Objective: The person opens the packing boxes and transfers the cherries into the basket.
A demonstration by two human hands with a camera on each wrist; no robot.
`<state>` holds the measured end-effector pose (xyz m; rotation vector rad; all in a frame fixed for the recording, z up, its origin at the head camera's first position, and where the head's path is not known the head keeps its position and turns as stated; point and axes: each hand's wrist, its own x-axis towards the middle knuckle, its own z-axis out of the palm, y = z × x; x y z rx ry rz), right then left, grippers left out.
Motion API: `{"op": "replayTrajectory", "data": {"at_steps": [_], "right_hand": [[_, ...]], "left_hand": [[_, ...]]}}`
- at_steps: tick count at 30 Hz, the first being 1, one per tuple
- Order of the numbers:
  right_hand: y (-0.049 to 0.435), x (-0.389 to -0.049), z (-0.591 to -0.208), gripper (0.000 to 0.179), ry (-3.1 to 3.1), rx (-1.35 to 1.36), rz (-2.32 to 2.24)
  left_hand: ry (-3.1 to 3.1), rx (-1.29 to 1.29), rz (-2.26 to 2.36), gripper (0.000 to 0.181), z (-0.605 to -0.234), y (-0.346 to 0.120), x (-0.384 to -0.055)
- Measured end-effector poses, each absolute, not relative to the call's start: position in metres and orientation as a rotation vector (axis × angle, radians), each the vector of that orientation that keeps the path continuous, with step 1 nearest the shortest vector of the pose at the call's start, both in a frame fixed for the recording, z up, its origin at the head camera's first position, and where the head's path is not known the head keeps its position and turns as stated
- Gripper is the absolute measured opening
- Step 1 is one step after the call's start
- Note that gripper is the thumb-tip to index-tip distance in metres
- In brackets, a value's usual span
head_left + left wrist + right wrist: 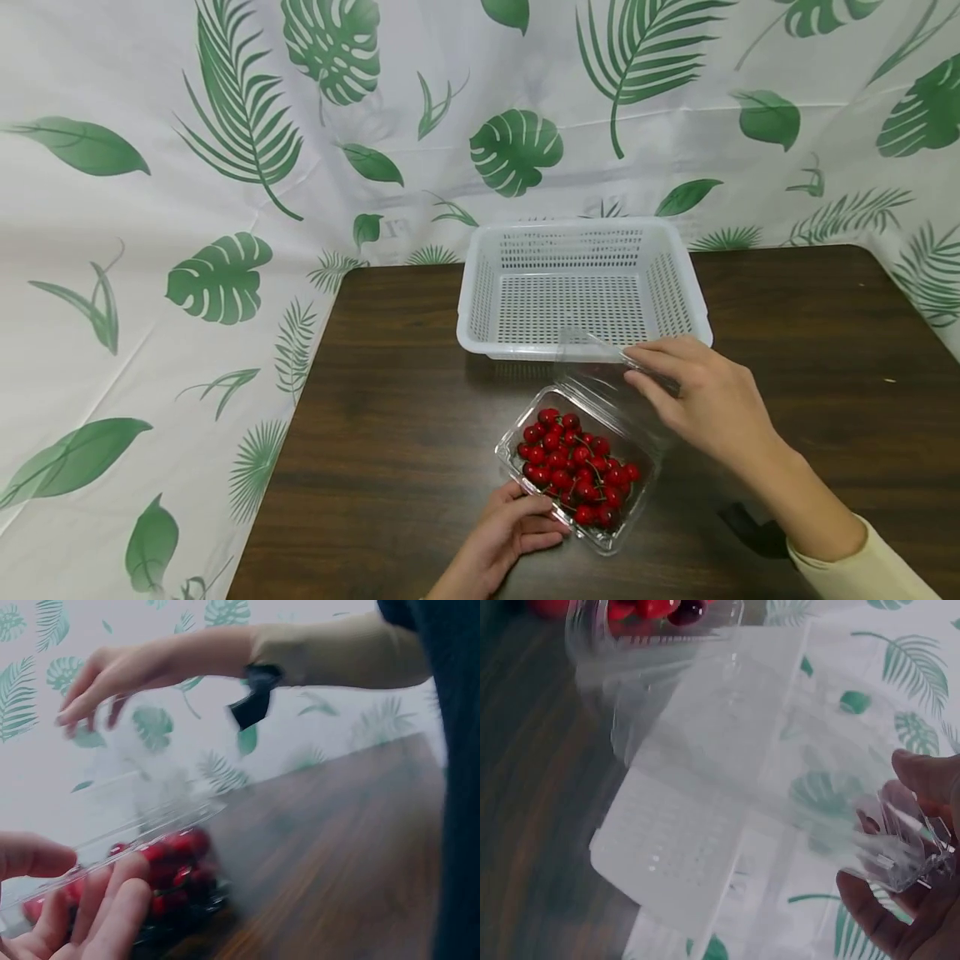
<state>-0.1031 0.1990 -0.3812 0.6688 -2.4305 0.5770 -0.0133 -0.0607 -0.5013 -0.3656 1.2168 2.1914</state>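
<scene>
The left hand point(506, 533) grips the near left edge of a clear box point(609, 543), thumb at the rim, where it sits on the table point(375, 442) near the white basket point(480, 347), red cherries point(573, 471) heaped inside. Over on the far side, the right hand point(708, 396) pinches the free edge of the box's raised lid point(607, 390) between thumb and fingers, holding it up just beside the basket.

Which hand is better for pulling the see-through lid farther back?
Probably the right hand: its fingers hold the raised lid, while the left hand grips the near side of the box of cherries.
</scene>
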Motion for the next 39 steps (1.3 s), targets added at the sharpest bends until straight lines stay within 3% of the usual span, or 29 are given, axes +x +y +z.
{"op": "replayTrajectory", "data": {"at_steps": [6, 19, 30, 39], "right_hand": [[0.210, -0.089, -0.382, 0.037, -2.493, 0.486, 0.651], [0.244, -0.059, -0.403, 0.022, -2.555, 0.187, 0.984], [0.277, -0.043, -0.435, 0.036, -2.735, -0.139, 1.198], [0.297, -0.050, -0.460, 0.040, -2.827, -0.107, 1.284]], "left_hand": [[1.320, -0.291, 2.167, 0.008, -0.501, -0.076, -0.026], [1.526, -0.190, 2.158, 0.022, -0.496, -0.095, -0.055], [1.698, -0.138, 2.085, 0.035, -0.492, -0.098, -0.087], [1.750, -0.133, 2.046, 0.033, -0.491, -0.094, -0.104]]}}
